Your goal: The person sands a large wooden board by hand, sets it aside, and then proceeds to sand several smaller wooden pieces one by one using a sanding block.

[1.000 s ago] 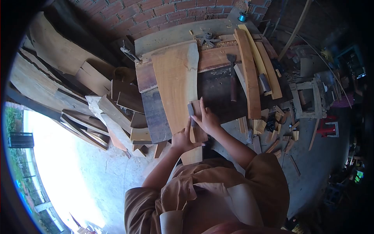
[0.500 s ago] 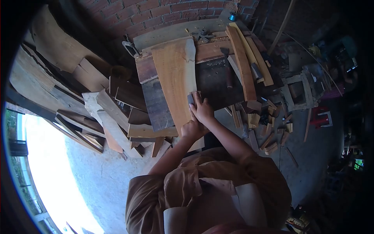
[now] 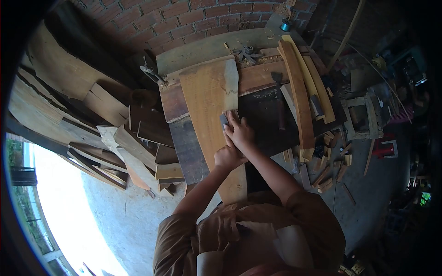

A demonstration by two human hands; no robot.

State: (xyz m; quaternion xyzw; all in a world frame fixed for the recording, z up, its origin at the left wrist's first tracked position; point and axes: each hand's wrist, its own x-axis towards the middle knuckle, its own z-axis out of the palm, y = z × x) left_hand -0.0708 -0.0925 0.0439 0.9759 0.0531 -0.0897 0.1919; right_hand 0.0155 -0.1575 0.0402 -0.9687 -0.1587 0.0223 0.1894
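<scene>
A long wooden board (image 3: 202, 99) with a pale strip along its right edge lies on the workbench, its near end reaching my body. My right hand (image 3: 241, 134) is closed over a small dark grey and brown sanding block (image 3: 223, 120), pressed on the board by the pale edge. My left hand (image 3: 229, 157) is closed just below, touching the right hand, with fingers reaching up toward the block. Part of the block and some left fingers are hidden under the right hand.
On the bench (image 3: 264, 108) lie a wide-bladed chisel (image 3: 279, 99), curved wooden strips (image 3: 297, 96) and a star-shaped metal part (image 3: 247, 54). A clamp (image 3: 151, 73) grips the far left corner. Boards (image 3: 147, 126) lean at left; offcuts (image 3: 329, 161) litter the floor at right.
Both hands and the block have slid farther up the board, away from my body. The camera view has tilted, and more of the board's near end shows.
</scene>
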